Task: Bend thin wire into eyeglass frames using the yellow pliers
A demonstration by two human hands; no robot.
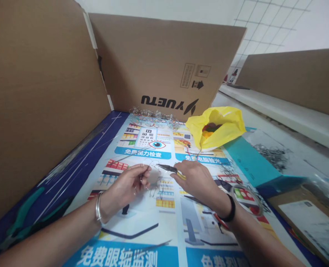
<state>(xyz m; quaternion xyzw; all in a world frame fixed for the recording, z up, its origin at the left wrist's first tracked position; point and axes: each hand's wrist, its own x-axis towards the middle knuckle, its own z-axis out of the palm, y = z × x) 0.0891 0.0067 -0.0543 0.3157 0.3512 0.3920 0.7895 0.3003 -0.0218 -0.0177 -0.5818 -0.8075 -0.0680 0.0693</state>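
My left hand is closed, its thumb and forefinger pinching a thin wire in front of me. My right hand grips needle-nose pliers with yellow on the handles. The pliers point left, and their tip is at the wire; whether the jaws bite on it is too fine to tell. Below the hands, more thin bent wires lie on the printed poster. Under my right forearm lies a dark pointed tool with a red handle, partly hidden by the arm.
Cardboard panels wall the back and left. Tangled wire pieces lie at the back, beside a yellow bag. Teal-handled pliers and straight wires are left. A wire coil, teal folder and dark bits are right.
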